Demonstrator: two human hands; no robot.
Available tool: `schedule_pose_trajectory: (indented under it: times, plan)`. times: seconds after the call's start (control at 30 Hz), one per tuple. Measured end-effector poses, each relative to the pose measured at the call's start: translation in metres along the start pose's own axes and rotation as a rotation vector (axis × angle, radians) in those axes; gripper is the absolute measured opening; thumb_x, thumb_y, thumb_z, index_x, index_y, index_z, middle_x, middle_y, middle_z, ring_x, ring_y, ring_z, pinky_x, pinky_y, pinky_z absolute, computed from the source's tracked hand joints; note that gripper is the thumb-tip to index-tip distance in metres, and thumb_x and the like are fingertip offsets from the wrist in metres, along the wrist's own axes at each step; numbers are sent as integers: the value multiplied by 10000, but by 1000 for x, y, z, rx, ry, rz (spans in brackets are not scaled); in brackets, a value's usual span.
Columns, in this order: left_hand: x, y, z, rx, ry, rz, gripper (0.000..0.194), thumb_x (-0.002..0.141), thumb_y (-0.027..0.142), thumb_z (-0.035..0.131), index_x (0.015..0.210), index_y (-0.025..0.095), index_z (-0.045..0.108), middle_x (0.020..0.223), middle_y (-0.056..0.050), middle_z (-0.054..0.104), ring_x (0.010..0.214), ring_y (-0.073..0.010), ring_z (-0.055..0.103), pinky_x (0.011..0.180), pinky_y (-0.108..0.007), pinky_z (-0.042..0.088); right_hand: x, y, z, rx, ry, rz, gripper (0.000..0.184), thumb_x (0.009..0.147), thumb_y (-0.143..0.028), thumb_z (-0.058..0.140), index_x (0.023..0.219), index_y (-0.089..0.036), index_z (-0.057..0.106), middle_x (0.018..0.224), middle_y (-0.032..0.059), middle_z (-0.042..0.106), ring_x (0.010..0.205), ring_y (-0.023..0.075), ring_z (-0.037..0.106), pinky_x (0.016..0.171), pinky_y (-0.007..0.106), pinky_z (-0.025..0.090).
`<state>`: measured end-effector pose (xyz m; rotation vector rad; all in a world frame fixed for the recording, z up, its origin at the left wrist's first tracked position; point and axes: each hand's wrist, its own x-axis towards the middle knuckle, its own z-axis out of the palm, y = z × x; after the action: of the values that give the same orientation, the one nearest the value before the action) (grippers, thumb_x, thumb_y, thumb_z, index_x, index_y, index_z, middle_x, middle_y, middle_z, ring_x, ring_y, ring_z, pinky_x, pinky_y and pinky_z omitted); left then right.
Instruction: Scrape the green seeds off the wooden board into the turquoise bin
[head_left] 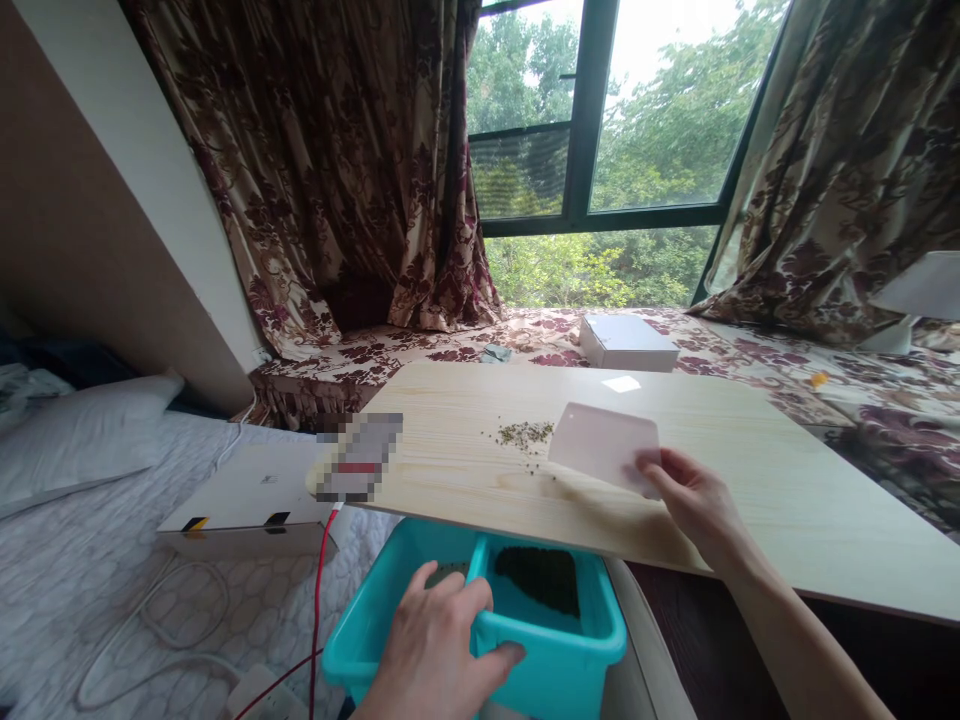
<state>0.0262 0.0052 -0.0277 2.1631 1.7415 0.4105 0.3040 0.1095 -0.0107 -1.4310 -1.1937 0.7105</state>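
Note:
My right hand (pixel 686 490) pinches the right edge of a thin, pale, translucent scraper card (pixel 604 445), tilted just above the light wooden tabletop (pixel 465 490). To the card's left lies a scattered heap of small green and brown grains (pixel 525 434), with a few strays nearer the front. My left hand (pixel 442 640) is at the front rim of a teal two-compartment bin (pixel 544 665), fingers over the left compartment and thumb outside the front wall. Dark small grains (pixel 540 577) fill part of the right compartment; a few show in the left one, mostly hidden by my hand.
A blurred-out phone (pixel 364 460) lies on the table's left end, with a red cable (pixel 319 600) hanging off. A white box (pixel 247 500) rests on the bed. Behind the table, another white box (pixel 628 343) stands on the window seat. A lamp (pixel 922 290) is at far right.

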Motion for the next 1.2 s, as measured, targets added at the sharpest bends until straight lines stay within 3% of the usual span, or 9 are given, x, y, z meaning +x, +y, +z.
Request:
schedule_pose_trajectory:
  times: [0.23, 0.47, 0.67, 0.8, 0.97, 1.2]
  plan:
    - [0, 3, -4, 17, -19, -17, 120, 715, 294, 649, 707, 235, 544, 729, 21, 587, 746, -197, 586, 1025, -457, 314, -8, 7, -5, 9, -68, 11, 192, 636, -374, 666, 740, -221, 716, 753, 40, 757, 690, 222, 676, 623, 294, 520]
    - [2, 7, -10, 13, -54, -25, 123, 722, 300, 655, 724, 232, 553, 747, 15, 596, 762, -195, 585, 1037, -458, 293, 1, 9, 14, 42, -46, 10, 254, 654, -403, 629, 786, -194, 689, 721, 45, 738, 653, 206, 658, 550, 275, 485]
    - [2, 6, -8, 2, -48, -25, 135, 723, 296, 657, 719, 227, 541, 737, 18, 585, 753, -189, 576, 1033, -456, 289, 5, 7, 20, -15, -113, -26, 232, 682, -390, 611, 764, -189, 692, 730, 46, 737, 683, 205, 666, 594, 280, 494]
    - [1, 3, -6, -3, -35, -21, 145, 725, 303, 647, 700, 229, 525, 735, 18, 580, 748, -192, 567, 1023, -451, 296, 0, 2, 14, 46, -111, 8, 257, 646, -413, 656, 764, -189, 698, 721, 62, 745, 665, 213, 676, 540, 266, 496]
    - [1, -1, -4, -21, -21, -32, 152, 716, 308, 657, 706, 231, 526, 740, 21, 580, 748, -195, 556, 1019, -441, 295, -14, -4, -6, 45, -21, 21, 248, 614, -408, 701, 740, -194, 707, 703, 50, 749, 629, 207, 673, 536, 263, 512]
    - [2, 0, -2, -47, 3, -44, 167, 708, 299, 663, 688, 228, 514, 730, 24, 578, 737, -192, 553, 1014, -436, 289, -53, 2, -22, 8, 44, 96, 230, 605, -402, 726, 759, -231, 733, 751, 30, 763, 758, 241, 702, 652, 260, 554]
